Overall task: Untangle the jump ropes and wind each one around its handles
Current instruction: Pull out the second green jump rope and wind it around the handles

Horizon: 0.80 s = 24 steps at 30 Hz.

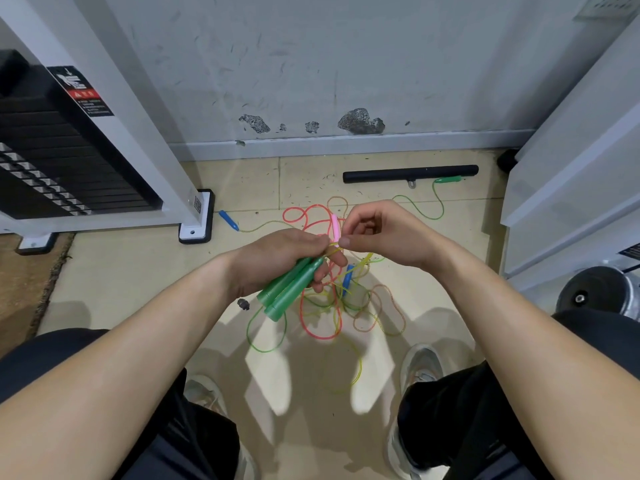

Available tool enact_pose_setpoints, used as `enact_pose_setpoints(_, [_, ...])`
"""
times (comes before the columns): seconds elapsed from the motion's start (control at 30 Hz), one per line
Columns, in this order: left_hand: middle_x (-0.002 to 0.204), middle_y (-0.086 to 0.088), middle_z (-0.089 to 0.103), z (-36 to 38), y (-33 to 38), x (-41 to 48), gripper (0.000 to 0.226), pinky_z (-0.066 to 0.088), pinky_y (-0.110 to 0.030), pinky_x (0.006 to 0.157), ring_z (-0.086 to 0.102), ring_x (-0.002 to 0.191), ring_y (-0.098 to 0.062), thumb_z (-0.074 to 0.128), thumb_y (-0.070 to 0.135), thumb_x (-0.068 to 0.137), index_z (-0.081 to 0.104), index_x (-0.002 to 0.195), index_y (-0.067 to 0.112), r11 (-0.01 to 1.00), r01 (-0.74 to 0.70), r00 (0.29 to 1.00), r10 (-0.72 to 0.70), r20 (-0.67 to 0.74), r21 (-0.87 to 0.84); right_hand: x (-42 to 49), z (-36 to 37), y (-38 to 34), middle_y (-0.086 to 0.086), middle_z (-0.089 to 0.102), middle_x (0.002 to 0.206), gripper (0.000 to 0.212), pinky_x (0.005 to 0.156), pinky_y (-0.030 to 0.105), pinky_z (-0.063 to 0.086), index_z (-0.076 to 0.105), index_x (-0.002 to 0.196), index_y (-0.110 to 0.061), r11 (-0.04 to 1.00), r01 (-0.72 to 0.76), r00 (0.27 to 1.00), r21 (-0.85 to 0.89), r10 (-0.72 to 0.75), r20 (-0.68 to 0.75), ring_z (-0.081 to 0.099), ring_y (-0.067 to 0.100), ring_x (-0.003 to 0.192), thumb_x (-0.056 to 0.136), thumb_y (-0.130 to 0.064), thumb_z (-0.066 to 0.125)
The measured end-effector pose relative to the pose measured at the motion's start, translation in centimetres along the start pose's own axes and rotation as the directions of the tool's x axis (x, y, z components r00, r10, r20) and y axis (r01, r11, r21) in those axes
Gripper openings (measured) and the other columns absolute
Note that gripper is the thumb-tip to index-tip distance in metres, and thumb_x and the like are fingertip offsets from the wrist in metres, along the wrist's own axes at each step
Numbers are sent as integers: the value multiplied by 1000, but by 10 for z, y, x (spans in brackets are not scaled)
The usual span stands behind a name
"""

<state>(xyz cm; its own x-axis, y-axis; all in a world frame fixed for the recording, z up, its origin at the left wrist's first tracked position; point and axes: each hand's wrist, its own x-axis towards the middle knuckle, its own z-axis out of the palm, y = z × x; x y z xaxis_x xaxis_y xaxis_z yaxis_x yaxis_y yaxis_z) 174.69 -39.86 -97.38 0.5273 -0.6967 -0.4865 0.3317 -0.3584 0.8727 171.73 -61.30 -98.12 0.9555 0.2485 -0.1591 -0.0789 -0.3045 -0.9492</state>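
Our left hand (277, 261) grips two green handles (289, 289); right fingertips (344, 242) pinch the yellow cord (334, 251). Pulling now could tighten the tangle (332, 306) on the floor.

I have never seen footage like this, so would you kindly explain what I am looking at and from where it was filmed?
There is no machine here: a camera on a person's head looks down at their own bare hands. The left hand holds two green handles together. The right hand pinches a thin yellow cord near them. Below, on the tiled floor, lies a tangle of coloured jump ropes, with a blue handle and another green handle farther out, by a black bar.
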Motion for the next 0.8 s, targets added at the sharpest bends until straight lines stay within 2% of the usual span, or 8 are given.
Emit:
enact_pose_setpoints(0.13, [89,-20,65,3,-4,2,37,53,-31,79,61,83,-29,36,14,107,65,116,-7,992,15,1000,-14,3,-124,0,-2,-1,-12,64,64,8,60,16,42,70,86,5,1000,-1,1000,5,1,20,54,2,61,85,0,76])
enact_pose_setpoints(0.2, [92,-18,65,4,-6,4,34,52,-34,84,62,86,-28,37,8,105,66,117,-6,988,17,1000,-16,9,-153,-1,-3,-1,-12,65,64,9,60,16,42,71,86,6,1000,-9,999,-2,9,34,54,2,60,84,0,76])
enact_pose_setpoints(0.33, [82,-5,68,8,-7,4,32,55,-27,80,62,90,-28,39,6,104,63,119,-9,984,26,1000,-23,18,-174,0,-1,0,-13,66,64,12,64,20,45,69,85,4,999,-14,999,-29,15,28,56,3,62,79,1,80])
enact_pose_setpoints(0.43, [78,1,69,12,-8,3,37,55,-26,75,64,86,-24,38,8,105,53,128,-17,978,45,998,-34,58,-201,1,-1,1,-14,64,62,15,61,16,46,68,85,4,1000,-22,1000,-14,22,15,56,2,60,77,5,81])
enact_pose_setpoints(0.57, [72,11,68,18,-9,2,40,54,-25,75,65,83,-19,36,8,106,44,132,-21,980,53,995,-35,97,-192,1,1,2,-3,65,66,17,61,17,47,69,81,1,1000,-23,1000,-11,23,-3,57,7,61,74,4,84])
enact_pose_setpoints(0.67, [81,3,68,17,-10,4,34,55,-25,73,67,82,-17,51,8,101,53,124,-17,978,61,995,-45,85,-201,2,1,4,-9,59,59,21,59,18,43,67,81,2,999,-48,998,-16,47,-37,52,7,57,74,-4,85])
enact_pose_setpoints(0.73, [91,-11,59,12,-10,4,23,55,-29,79,68,81,-19,60,9,89,64,109,-1,970,51,994,-28,102,-236,1,2,6,-12,46,51,24,54,17,35,63,78,-2,997,-68,995,-21,67,-70,39,7,51,78,-13,84])
enact_pose_setpoints(0.8, [88,-10,55,9,-10,4,13,51,-33,87,67,81,-20,60,9,85,65,97,8,968,15,993,14,114,-251,1,4,6,-16,35,47,26,52,18,29,59,77,-3,997,-74,990,-9,73,-121,30,5,48,83,-18,80])
